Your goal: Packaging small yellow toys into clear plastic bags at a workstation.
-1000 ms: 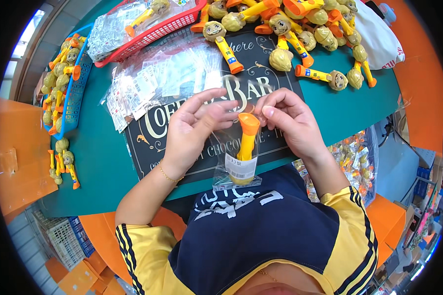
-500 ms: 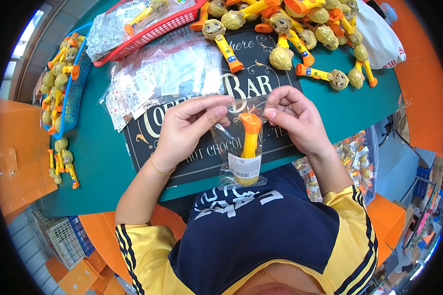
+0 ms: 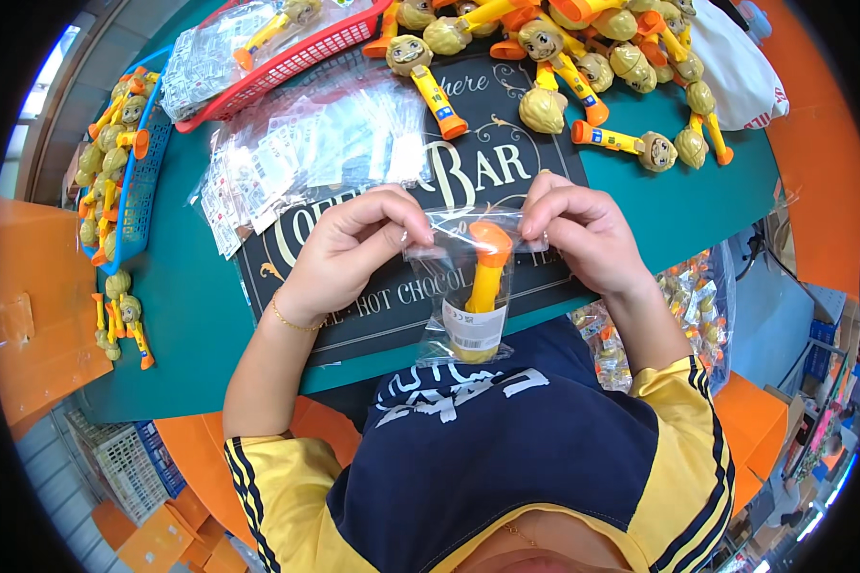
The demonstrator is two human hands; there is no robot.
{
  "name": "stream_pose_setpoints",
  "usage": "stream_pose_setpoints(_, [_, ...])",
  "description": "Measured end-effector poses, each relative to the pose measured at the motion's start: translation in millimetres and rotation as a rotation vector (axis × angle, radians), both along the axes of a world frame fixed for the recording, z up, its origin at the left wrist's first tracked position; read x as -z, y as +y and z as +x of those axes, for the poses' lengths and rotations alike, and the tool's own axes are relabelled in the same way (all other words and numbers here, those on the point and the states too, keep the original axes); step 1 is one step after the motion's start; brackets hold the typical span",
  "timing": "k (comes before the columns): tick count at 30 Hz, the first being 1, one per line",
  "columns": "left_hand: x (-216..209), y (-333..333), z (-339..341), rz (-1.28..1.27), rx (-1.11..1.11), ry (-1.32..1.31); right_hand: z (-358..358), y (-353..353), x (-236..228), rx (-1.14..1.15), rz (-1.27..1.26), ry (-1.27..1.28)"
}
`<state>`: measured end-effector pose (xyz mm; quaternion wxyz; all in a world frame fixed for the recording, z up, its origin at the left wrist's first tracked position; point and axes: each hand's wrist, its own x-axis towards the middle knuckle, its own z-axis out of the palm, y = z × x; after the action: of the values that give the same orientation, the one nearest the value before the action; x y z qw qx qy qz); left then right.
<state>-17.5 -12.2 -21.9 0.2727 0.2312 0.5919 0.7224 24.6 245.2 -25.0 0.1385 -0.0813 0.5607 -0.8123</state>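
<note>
A clear plastic bag (image 3: 432,320) hangs between my two hands over the near edge of the table. Inside it stands a yellow and orange figure toy (image 3: 485,286), its orange end up and its rounded golden head down, partly behind a white printed label. My left hand (image 3: 368,234) pinches one upper corner of the bag between thumb and fingers. The opposite upper corner is pinched by my right hand (image 3: 578,229). The bag's top edge is stretched between them.
A dark printed mat (image 3: 382,320) covers part of the green table (image 3: 191,334). Flat clear bags (image 3: 325,143) lie spread at its far left, beside a red basket (image 3: 301,67). Loose figure toys (image 3: 631,67) are heaped at the back; more fill a blue basket (image 3: 148,191). Bagged toys (image 3: 707,315) sit at the right.
Both hands have closed tighter on the bag's upper corners. The bag's top is now pulled straight and folded lower, with the hands slightly farther apart.
</note>
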Motion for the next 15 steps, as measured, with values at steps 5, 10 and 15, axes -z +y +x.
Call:
stream_pose_setpoints(5, [-3.6, 12.2, 6.8, 0.123, -0.148, -0.277, -2.4, 3.5, -5.7, -0.012, 0.254, 0.269])
stream_pose_setpoints(10, [1.7, 11.0, 4.5, 0.203, -0.306, -0.371, -1.9, 7.2, -3.7, 0.042, 0.300, 0.312])
stream_pose_setpoints(15, [-3.3, 10.7, 8.0, 0.132, -0.072, -0.442, -0.3, 8.8, -5.2, 0.076, 0.282, 0.285])
